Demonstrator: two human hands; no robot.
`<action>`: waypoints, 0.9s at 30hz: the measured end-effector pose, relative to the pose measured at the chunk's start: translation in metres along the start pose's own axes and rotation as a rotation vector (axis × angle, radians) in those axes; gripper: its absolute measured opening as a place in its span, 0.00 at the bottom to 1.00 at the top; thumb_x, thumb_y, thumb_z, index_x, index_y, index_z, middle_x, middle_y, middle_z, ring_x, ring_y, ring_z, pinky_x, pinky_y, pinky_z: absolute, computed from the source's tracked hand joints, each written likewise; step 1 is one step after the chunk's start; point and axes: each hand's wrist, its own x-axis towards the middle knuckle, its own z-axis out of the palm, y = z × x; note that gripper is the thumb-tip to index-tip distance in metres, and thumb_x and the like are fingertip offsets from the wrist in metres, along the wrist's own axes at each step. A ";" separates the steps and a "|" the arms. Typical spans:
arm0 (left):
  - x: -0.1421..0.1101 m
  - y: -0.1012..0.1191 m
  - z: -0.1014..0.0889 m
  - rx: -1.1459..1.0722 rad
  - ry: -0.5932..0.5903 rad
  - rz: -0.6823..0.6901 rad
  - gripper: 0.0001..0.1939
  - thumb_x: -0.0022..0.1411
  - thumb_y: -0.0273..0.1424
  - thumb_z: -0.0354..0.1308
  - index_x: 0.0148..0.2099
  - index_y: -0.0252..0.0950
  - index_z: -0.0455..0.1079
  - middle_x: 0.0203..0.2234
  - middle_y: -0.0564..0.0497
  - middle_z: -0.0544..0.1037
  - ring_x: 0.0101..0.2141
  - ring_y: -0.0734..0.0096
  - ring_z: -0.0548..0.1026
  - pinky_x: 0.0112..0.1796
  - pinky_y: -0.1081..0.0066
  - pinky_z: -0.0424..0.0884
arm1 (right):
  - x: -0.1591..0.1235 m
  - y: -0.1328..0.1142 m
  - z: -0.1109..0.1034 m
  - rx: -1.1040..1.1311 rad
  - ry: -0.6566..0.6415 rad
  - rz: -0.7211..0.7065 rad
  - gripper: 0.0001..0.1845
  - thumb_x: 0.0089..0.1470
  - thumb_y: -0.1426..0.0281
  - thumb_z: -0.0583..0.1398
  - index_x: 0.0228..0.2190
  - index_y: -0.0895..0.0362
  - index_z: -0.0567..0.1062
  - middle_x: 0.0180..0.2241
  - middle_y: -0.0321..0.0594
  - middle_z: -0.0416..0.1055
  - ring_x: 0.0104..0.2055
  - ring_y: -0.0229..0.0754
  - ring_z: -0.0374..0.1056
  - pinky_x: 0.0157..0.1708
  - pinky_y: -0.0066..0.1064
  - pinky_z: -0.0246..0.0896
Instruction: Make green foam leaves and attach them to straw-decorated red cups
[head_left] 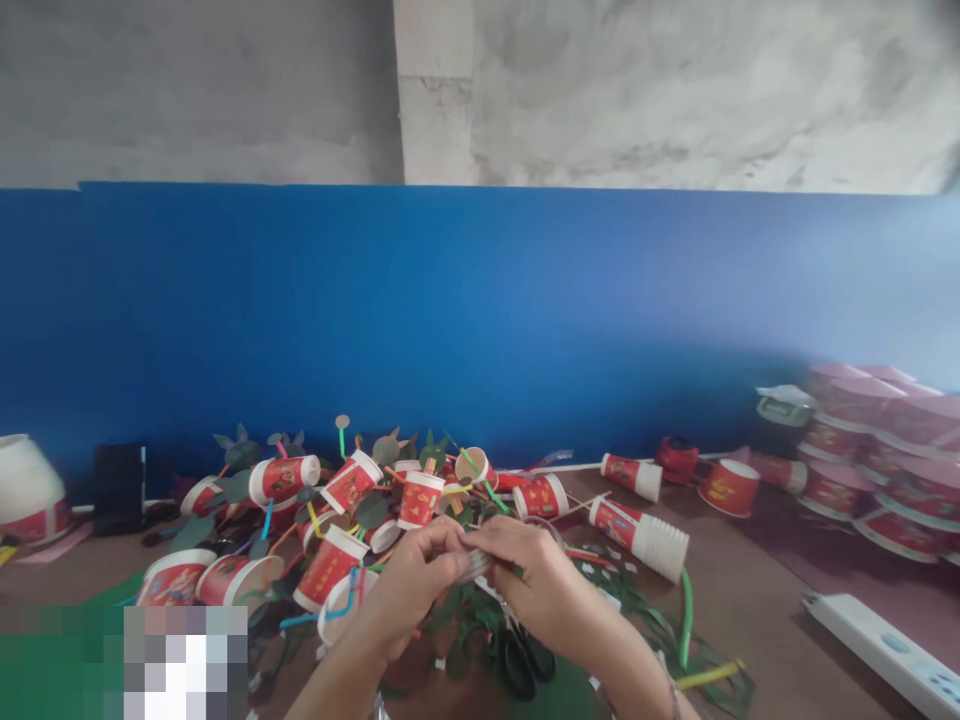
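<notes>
My left hand (431, 570) and my right hand (529, 565) meet at the middle, fingertips pinched together. Between them is a small pale, ridged thing (474, 568); the fingers cover most of it, so its kind is hard to make out. Just below my right hand, black-handled scissors (521, 655) lie on green paper scraps (577, 690). Past my fingers rests a pile of red-and-white paper cups (420, 500) with coloured straws and green paper cut-outs. One tipped cup (345, 610) with a blue straw (307, 620) lies close to my left forearm.
A nested stack of cups (641, 540) lies at right, near a green straw tube (687, 620). Farther right are a white power strip (885, 650) and stacked red tubs (892, 460). A dark phone-like slab (120, 488) leans at left. The blue wall (480, 320) bounds the table's back.
</notes>
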 end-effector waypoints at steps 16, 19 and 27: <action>0.002 -0.008 -0.006 -0.074 -0.076 -0.065 0.12 0.48 0.34 0.60 0.24 0.36 0.61 0.16 0.61 0.57 0.15 0.83 0.52 0.18 0.76 0.44 | 0.000 0.001 -0.006 0.024 -0.014 0.015 0.28 0.45 0.87 0.52 0.42 0.53 0.76 0.32 0.37 0.70 0.34 0.36 0.65 0.35 0.25 0.60; 0.002 -0.008 -0.003 -0.069 -0.059 -0.054 0.14 0.46 0.35 0.62 0.23 0.35 0.59 0.16 0.61 0.57 0.16 0.83 0.51 0.18 0.77 0.44 | 0.000 -0.001 -0.005 -0.015 -0.020 0.007 0.25 0.45 0.87 0.51 0.39 0.55 0.77 0.32 0.37 0.69 0.34 0.37 0.65 0.34 0.25 0.59; 0.003 -0.009 -0.001 -0.063 -0.030 -0.060 0.17 0.47 0.39 0.62 0.23 0.36 0.58 0.15 0.62 0.54 0.17 0.83 0.49 0.19 0.76 0.42 | 0.000 -0.001 -0.005 -0.038 -0.016 0.003 0.24 0.47 0.85 0.52 0.40 0.54 0.76 0.33 0.38 0.70 0.36 0.38 0.66 0.37 0.27 0.61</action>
